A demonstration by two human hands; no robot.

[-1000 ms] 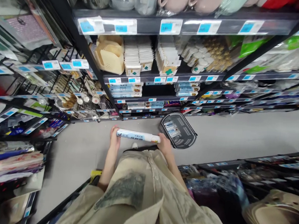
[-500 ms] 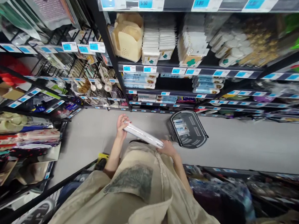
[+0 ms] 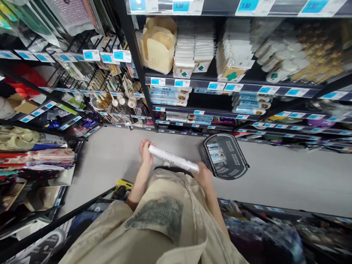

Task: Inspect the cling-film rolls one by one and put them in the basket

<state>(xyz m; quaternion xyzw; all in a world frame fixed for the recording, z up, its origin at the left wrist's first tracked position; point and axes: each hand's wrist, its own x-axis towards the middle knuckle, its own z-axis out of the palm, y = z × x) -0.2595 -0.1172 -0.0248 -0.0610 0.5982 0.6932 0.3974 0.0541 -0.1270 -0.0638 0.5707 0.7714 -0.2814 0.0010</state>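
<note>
A long white roll in clear wrap [image 3: 174,159] is held crosswise in front of my waist, its right end a little lower in the view. My left hand [image 3: 146,152] is closed around its left end. At the other end, the fingers of my right hand [image 3: 203,175] grip the roll. What kind of roll it is, I cannot read from the blurred print. A dark grey shopping basket [image 3: 235,162] stands on the floor just beyond my right hand, with blue-and-white packages [image 3: 217,153] inside.
Ahead runs a shelf unit with beige plastic holders [image 3: 158,46], carded packs [image 3: 184,54] and blue boxes [image 3: 169,94]. Racks of kitchen utensils [image 3: 121,94] hang at the left. Behind me on the right lies a shelf of plastic-wrapped goods [image 3: 259,234]. Grey floor [image 3: 287,172] lies between.
The roll has been turned about its length, so a different printed side shows. My left fingers have closed further around its end. The whole view has shifted slightly.
</note>
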